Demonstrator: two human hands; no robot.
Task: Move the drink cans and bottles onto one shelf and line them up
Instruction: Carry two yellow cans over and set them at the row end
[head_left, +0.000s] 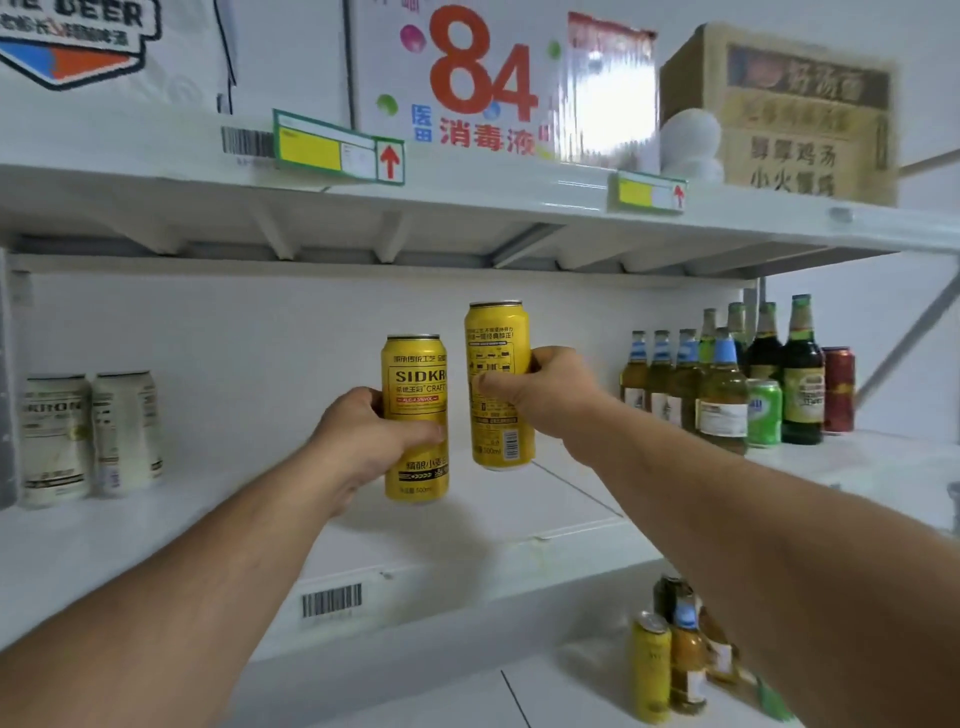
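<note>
Your left hand (374, 436) grips a yellow can (415, 415), with your fingers curled round its middle. Your right hand (540, 395) grips a second yellow can (497, 384) the same way, with your thumb pressed on the front of it. Both cans stand upright in the air, side by side and close together, above the middle shelf (467, 545). Your right can is a bit higher than your left one. Neither can touches the shelf.

On the left end of that shelf stand two white cans (91, 434), touching each other. On the right end stands a bunch of bottles (722, 379), some with blue necks and some dark green. A green can (763, 413) and a red can (838, 389) stand among them.

Down on the lower shelf (545, 691), under your right arm, are another yellow can (650, 667) and a few more bottles (688, 654), standing close together.

Up on the top shelf (467, 202) sit a white box with a big red 84 (467, 78) and a brown box (800, 114). Yellow price tags (337, 150) hang on its front edge.
</note>
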